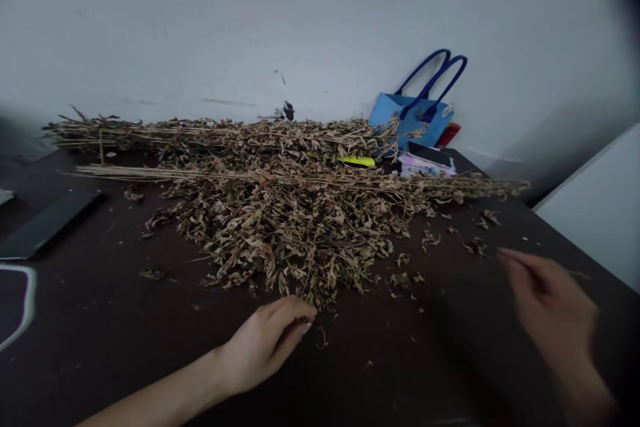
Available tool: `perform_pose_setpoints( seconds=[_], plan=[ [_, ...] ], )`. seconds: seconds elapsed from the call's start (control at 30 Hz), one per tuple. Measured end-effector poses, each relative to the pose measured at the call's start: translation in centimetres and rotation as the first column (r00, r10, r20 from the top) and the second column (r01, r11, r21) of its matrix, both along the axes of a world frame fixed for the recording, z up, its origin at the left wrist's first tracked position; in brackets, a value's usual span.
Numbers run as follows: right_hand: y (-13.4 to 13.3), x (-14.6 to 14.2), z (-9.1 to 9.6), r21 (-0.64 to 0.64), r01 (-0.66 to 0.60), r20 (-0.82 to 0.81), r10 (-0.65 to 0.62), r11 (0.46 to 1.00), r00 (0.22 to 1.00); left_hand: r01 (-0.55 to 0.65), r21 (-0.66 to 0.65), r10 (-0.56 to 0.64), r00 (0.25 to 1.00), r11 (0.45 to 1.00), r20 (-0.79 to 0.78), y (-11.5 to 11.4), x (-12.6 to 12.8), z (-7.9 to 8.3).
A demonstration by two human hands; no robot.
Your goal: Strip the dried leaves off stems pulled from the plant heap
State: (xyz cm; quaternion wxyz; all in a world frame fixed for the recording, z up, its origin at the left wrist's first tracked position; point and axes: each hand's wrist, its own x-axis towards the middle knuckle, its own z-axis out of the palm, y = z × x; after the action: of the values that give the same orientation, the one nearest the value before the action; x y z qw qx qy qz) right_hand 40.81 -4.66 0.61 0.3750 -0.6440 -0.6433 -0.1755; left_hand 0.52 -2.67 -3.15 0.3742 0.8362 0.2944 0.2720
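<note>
Beside dried leaves (300,233), left fingers (291,307) curled

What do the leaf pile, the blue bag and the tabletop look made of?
Leaf pile: dry plant matter, matte, by its curled brown leaves.
Blue bag: perhaps felt, matte, with stiff-looking sides.
Tabletop: smooth, dark; perhaps laminate or wood, no clear grain shows.

Dried leaves (295,233) heaped on dark table (140,327)

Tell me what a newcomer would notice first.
A big heap of dried plants spreads across the dark table. Behind it, rightward, stands a bright blue bag. In front, the left hand is at the heap's near edge; the right hand, blurred, is farther right.
</note>
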Motion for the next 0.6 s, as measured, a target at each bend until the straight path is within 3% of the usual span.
perform_pose_setpoints(
  seconds=[0.07,0.13,0.2,0.3,0.43,0.6],
  plan=[
    [5.1,-3.2,0.0,-0.112,-0.227,0.027,0.231,0.968,0.973,-0.005,0.019,0.004,1.0,1.0,0.001,0.2,-0.2,0.2],
    [10.6,-7.2,0.3,-0.194,-0.355,0.067,0.374,0.914,0.925,-0.017,0.049,0.017,1.0,0.999,0.003,0.4,-0.3,0.3],
    [15.5,-11.2,0.6,-0.313,-0.427,0.155,0.489,0.848,0.858,-0.028,0.082,0.028,1.0,0.996,-0.001,0.6,-0.5,0.3],
    [21.1,-15.4,0.2,-0.392,-0.446,0.202,0.548,0.804,0.811,-0.04,0.131,0.041,0.999,0.991,-0.01,1.0,-0.8,0.1],
    [25.3,-17.8,-1.2,-0.49,-0.394,0.267,0.564,0.777,0.781,-0.04,0.202,0.046,0.999,0.979,-0.026,1.4,-1.3,-0.2],
    [26.8,-18.2,-1.2,-0.551,-0.367,0.307,0.591,0.749,0.746,-0.036,0.277,0.049,0.998,0.96,-0.039,1.6,-1.4,0.0]
  ],
)
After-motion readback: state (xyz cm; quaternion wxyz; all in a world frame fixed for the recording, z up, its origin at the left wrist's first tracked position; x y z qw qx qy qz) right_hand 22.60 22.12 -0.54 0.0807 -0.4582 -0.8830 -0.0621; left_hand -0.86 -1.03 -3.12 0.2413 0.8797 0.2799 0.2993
